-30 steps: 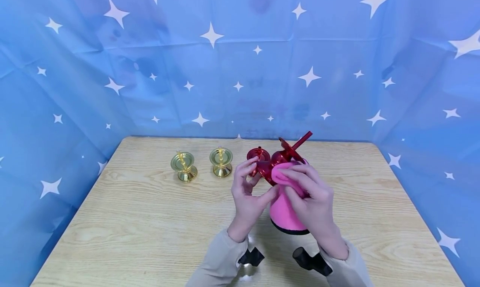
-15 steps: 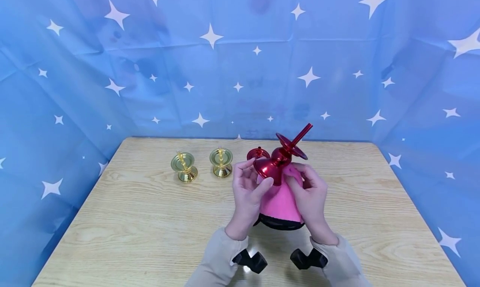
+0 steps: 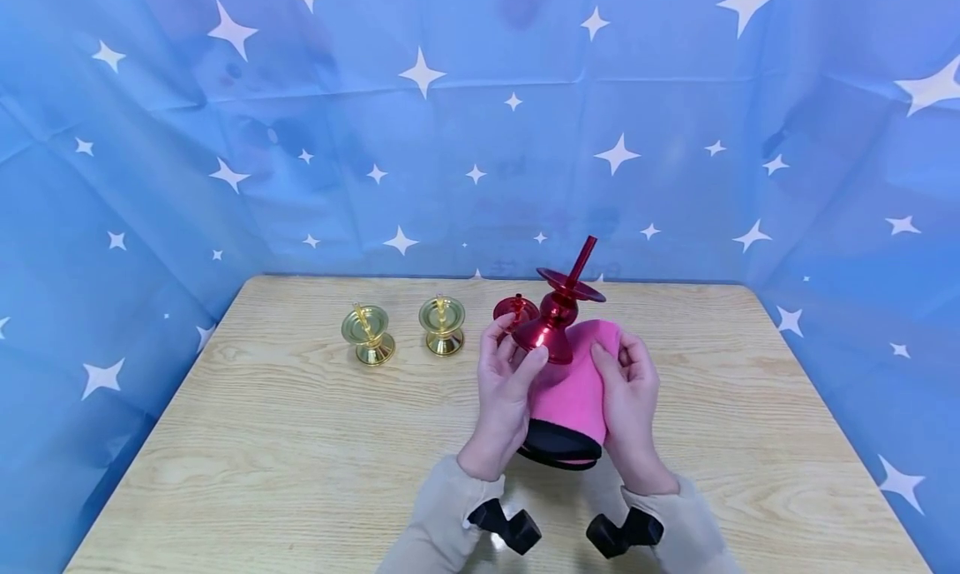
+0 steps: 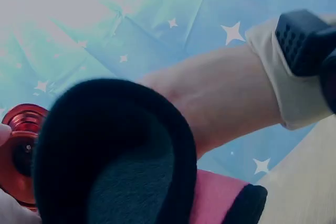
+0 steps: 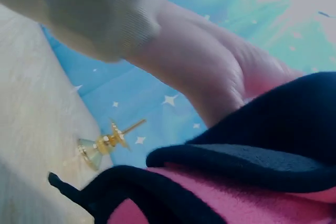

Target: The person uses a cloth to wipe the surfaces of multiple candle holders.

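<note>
My left hand (image 3: 501, 403) grips the flared foot of a shiny red candle holder (image 3: 546, 341) between thumb and fingers. The holder leans right, its dish and thin stem pointing up and away. Pink cloth with a black hem (image 3: 567, 395) hangs against the holder's foot. My right hand (image 3: 632, 399) pinches the upper right part of this cloth. In the left wrist view, the hollow foot of the red holder (image 4: 18, 177) shows, and the wide black-edged opening of the pink cloth (image 4: 184, 140) covers much of the middle. Folds of the cloth hide the fingers in the right wrist view.
A second red holder (image 3: 506, 308) stands behind my left fingers, partly hidden. To its left stand two gold holders, the nearer one (image 3: 442, 320) and the farther one (image 3: 367, 332). The wooden table (image 3: 262, 441) meets a blue star-patterned curtain (image 3: 480, 132) at the back.
The held red candle holder has turned more upright and shifted slightly left. The right hand, earlier bunching the pink cloth over the holder, now spreads it beside the foot.
</note>
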`<action>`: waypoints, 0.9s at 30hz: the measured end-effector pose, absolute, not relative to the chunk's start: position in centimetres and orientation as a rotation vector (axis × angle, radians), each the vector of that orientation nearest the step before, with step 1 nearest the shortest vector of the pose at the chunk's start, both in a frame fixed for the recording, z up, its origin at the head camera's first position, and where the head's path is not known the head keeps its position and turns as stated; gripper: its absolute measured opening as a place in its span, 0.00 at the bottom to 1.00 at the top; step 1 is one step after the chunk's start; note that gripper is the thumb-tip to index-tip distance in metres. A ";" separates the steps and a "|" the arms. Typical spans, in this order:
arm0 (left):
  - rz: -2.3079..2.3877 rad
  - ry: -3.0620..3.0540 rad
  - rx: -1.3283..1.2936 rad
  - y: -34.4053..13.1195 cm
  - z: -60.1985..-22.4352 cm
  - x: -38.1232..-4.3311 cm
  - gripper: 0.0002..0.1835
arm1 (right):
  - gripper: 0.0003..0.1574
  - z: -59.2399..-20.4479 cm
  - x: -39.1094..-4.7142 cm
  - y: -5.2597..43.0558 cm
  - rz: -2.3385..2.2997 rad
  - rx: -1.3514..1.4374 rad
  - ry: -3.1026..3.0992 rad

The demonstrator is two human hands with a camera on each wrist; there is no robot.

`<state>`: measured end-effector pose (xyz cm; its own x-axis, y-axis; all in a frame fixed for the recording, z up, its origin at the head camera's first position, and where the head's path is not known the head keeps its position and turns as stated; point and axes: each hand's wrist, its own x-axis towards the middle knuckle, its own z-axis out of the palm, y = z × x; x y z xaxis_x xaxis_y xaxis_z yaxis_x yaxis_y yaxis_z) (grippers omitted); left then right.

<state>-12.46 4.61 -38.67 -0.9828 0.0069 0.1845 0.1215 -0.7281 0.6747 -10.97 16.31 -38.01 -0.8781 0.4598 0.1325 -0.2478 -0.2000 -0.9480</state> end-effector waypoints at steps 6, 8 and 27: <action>-2.820 -1.245 -0.272 5.5 -39.0 -12.4 0.30 | 0.09 -38.8 -9.8 15.8 2.011 -0.042 -1.484; -2.821 -1.285 -0.282 5.6 -39.0 -12.3 0.28 | 0.10 -39.1 -9.8 15.7 1.985 0.005 -1.419; -2.649 -1.560 -0.414 5.8 -39.4 -12.8 0.24 | 0.12 -40.0 -10.3 16.8 1.887 0.076 -1.346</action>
<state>-12.84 5.78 -39.37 -0.9635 0.1002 0.2482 0.1684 -0.4937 0.8532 -10.32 16.80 -39.99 -0.6784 0.5643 0.4706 -0.6286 -0.1141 -0.7694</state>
